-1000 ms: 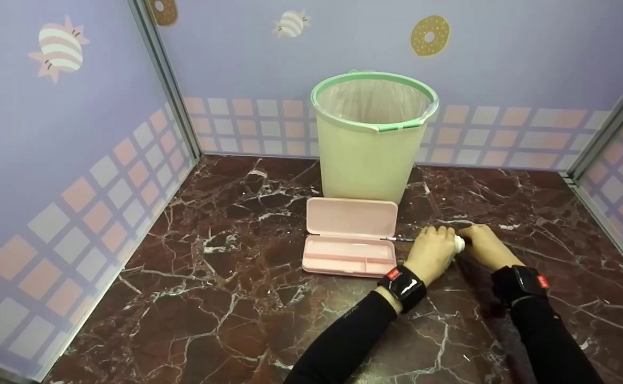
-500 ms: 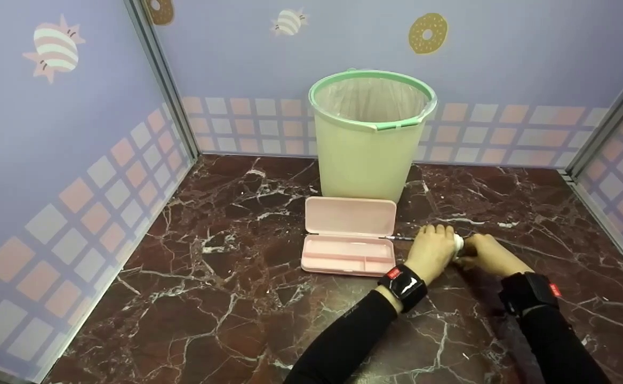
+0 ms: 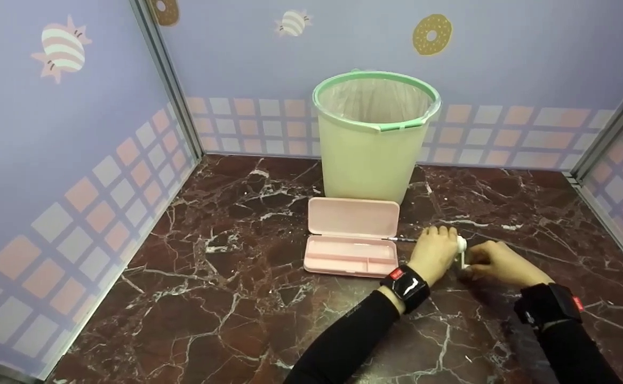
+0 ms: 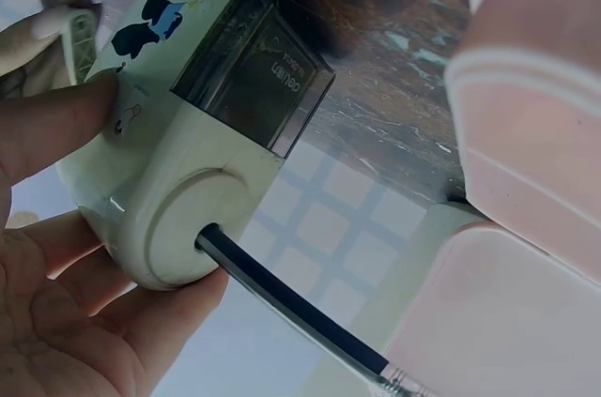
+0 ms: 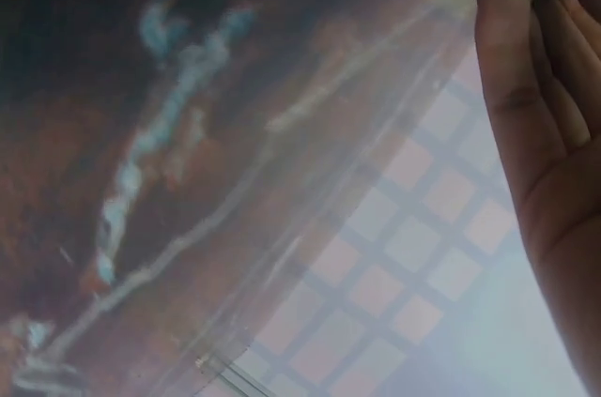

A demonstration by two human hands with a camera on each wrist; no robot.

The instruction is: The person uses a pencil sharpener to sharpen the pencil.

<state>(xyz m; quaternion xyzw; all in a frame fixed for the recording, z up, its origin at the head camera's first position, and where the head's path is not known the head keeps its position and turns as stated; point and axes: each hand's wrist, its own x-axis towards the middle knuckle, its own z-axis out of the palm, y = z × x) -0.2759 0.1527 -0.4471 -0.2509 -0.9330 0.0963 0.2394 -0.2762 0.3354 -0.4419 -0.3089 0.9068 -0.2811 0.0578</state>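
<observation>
My left hand point(image 3: 433, 255) grips a white crank pencil sharpener point(image 4: 150, 144), thumb on one side and fingers round the other. The sharpener has a dark see-through shavings drawer point(image 4: 263, 83) and dark printed figures. A dark pencil point(image 4: 293, 303) sticks out of its front hole, pointing towards the pink pencil case point(image 3: 353, 217). At the sharpener's back, my right hand point(image 3: 506, 266) pinches the end of the crank point(image 3: 464, 260), which points down towards me in the head view. Only the fingers and palm edge of the right hand point(image 5: 554, 144) show in its wrist view.
The pencil case lies with its lid up, left of my hands, showing divided compartments. Right behind it stands a pale green bin point(image 3: 370, 160) with a clear liner. Patterned walls point(image 3: 237, 53) enclose the dark red marble-look tabletop point(image 3: 226, 309) at the back and sides.
My right hand has moved down and to the right in the head view, bringing the crank into sight below the sharpener's back. The left hand keeps its hold on the sharpener, hardly moving.
</observation>
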